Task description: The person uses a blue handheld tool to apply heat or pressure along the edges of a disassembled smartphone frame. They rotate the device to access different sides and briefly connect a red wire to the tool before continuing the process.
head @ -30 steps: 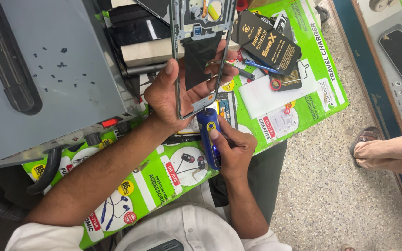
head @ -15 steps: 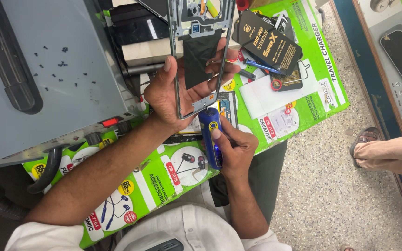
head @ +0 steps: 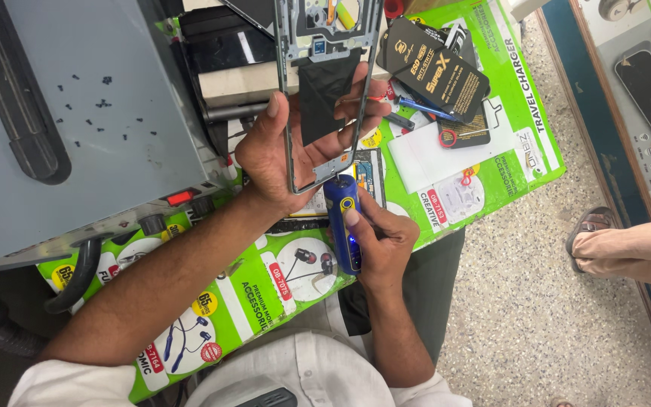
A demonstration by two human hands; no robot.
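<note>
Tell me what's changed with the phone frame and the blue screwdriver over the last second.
Hardly anything. The left hand holds the phone frame upright as before, perhaps shifted very slightly. The right hand keeps its grip on the blue electric screwdriver, tip at the frame's lower edge. Nothing was picked up or let go. The black packet and green mat stayed put.
</note>
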